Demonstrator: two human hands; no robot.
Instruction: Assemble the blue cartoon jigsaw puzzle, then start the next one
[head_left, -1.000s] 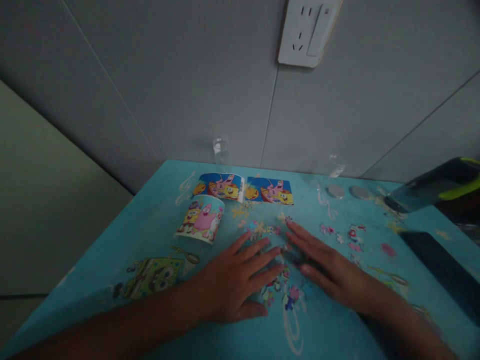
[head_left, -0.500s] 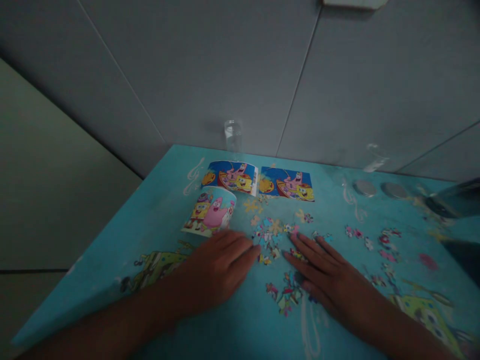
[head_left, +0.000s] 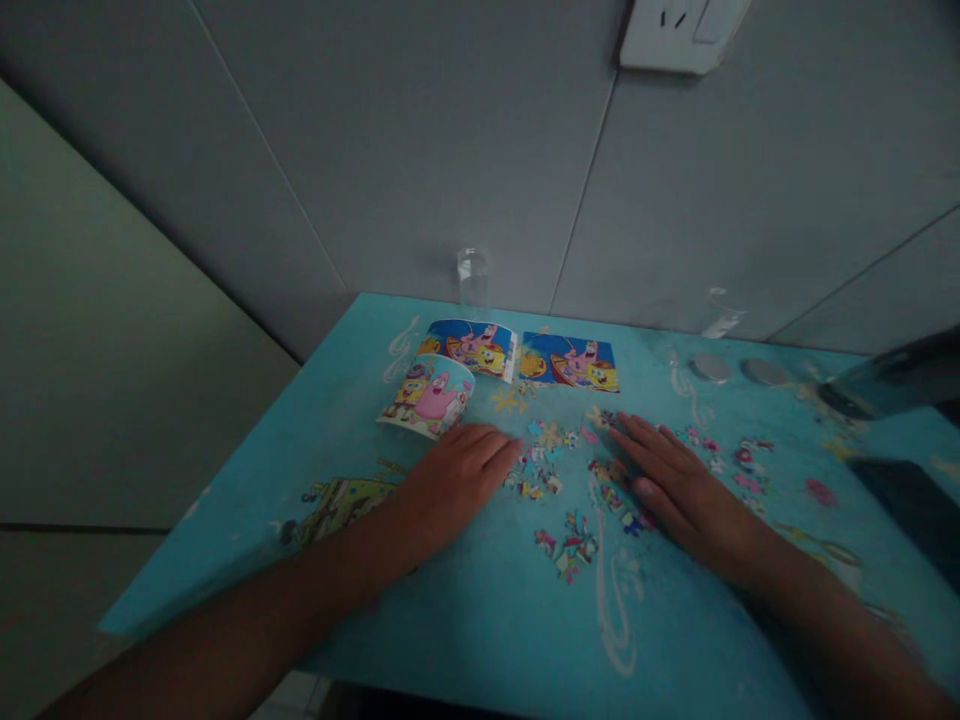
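My left hand [head_left: 454, 478] lies flat and open on the tabletop [head_left: 465, 620], palm down, fingers loosely together and holding nothing; its fingertips [head_left: 504, 452] sit just beside a small cluster of puzzle pieces [head_left: 534, 470]. My right hand [head_left: 675, 487] is flat and open too, fingers spread a little, resting on more loose pieces at its inner edge, with nothing gripped. The pieces lie scattered between my two hands, and a further clump [head_left: 566, 545] sits nearer to me, apart from both. More pieces [head_left: 739, 460] are strewn beyond my right hand. Just past my left fingertips lies a curled picture sheet [head_left: 429, 396], and behind it two flat picture cards, one [head_left: 471, 348] beside the other [head_left: 571, 363], close to the wall. A clear tube [head_left: 472, 280] stands upright at the wall behind the cards, and a second one [head_left: 720, 312] leans further right. Two round lids [head_left: 710, 367] lie near that one. At the right edge a dark bottle [head_left: 892, 385] lies on its side, with a dark flat thing [head_left: 911, 495] below it.
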